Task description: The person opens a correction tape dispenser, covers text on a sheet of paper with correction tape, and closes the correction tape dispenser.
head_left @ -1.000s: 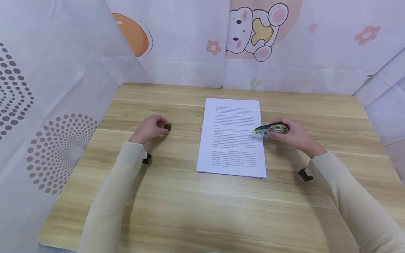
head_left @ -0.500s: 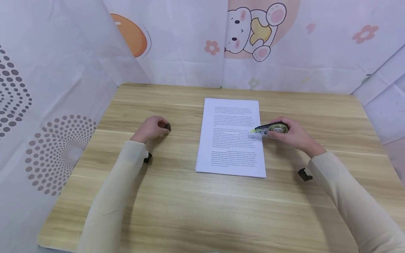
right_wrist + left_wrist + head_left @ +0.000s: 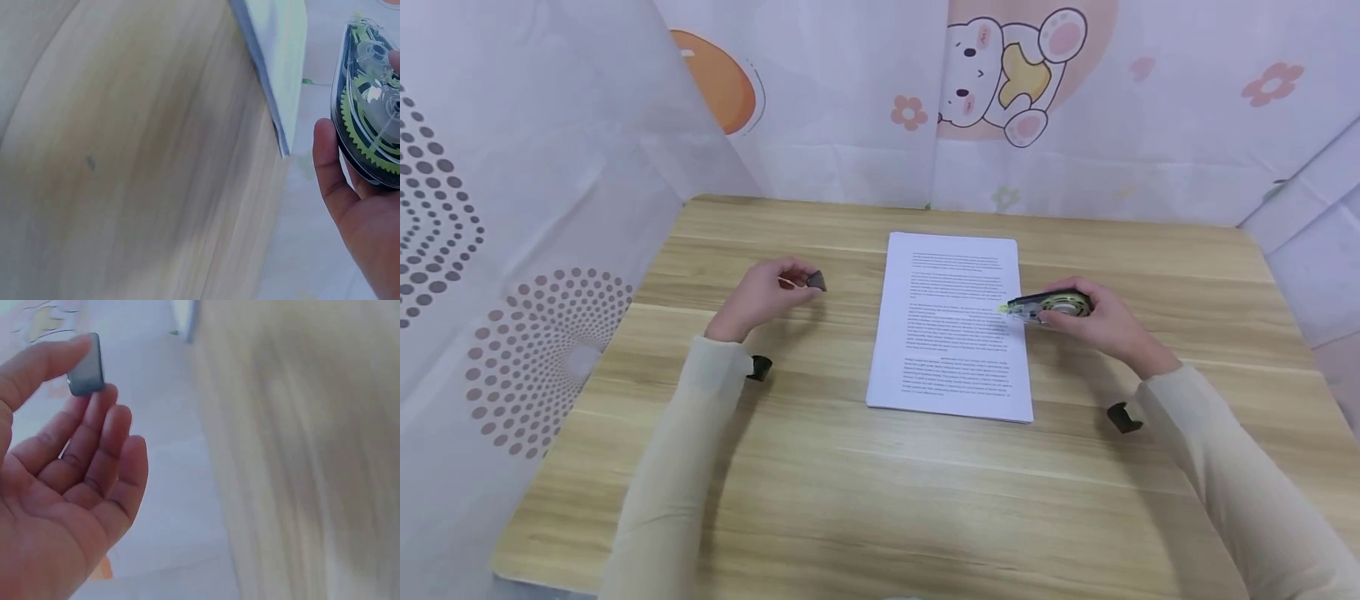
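Note:
My right hand (image 3: 1103,323) holds a correction tape dispenser (image 3: 1058,305) with a clear case and dark edge. Its yellow-green tip points left and overlaps the right margin of the printed paper stack (image 3: 936,329) in the head view; whether it touches cannot be told. Yellow-green gear wheels show through the case of the dispenser (image 3: 375,106) in the right wrist view. To the left of the stack, my left hand (image 3: 766,293) pinches a small dark translucent cap (image 3: 87,365) between thumb and fingertips, off the wooden table. The other fingers of the left hand (image 3: 69,487) are loosely curled.
The wooden table (image 3: 850,508) carries the paper stack a little right of its middle. Behind it hangs a white printed curtain (image 3: 842,167), and another patterned cloth (image 3: 565,250) hangs at the left. Dark wrist mounts (image 3: 1124,417) stick out from the sleeves.
My left hand has risen and moved right and away from me with the cap, which is now turned. The right hand and the correction tape have hardly moved.

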### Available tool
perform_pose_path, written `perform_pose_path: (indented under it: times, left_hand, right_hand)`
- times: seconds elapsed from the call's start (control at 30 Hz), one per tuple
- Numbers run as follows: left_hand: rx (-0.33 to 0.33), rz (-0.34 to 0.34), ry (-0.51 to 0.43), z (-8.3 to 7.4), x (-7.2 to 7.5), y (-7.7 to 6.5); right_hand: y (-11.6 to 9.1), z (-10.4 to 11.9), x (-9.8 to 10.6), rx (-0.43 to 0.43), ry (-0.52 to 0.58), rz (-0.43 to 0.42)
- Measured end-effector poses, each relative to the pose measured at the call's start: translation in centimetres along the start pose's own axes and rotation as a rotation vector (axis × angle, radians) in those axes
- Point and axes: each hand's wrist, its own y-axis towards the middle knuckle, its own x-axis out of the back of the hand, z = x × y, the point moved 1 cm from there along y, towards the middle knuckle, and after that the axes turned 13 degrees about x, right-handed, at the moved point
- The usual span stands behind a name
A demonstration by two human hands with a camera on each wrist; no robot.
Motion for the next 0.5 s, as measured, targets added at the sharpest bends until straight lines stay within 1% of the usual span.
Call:
perform_pose_path:
  times: [0.13, 0.23, 0.3, 0.43, 0.5]
  left_hand:
    - [-0.042, -0.001, -0.077, -0.7, 0.1, -0.8]
    - [-0.084, 0.01, -0.131, -0.9, 0.1, -1.4]
    - [-0.121, 0.021, -0.165, -1.0, 0.1, -1.9]
    - [-0.171, 0.037, -0.215, -1.3, 0.0, -2.8]
    - [-0.182, 0.045, -0.226, -1.5, -0.1, -3.3]
  right_hand:
    - [-0.4, 0.3, 0.1, -0.015, 0.028, -0.036]
    - [-0.8, 0.5, 0.3, 0.004, 0.043, -0.06]
    - [-1.2, 0.7, 0.4, 0.024, 0.087, -0.084]
    - [-2.0, 1.3, 0.6, 0.122, 0.2, -0.119]
    - [-2.4, 1.6, 0.7, 0.175, 0.237, -0.127]
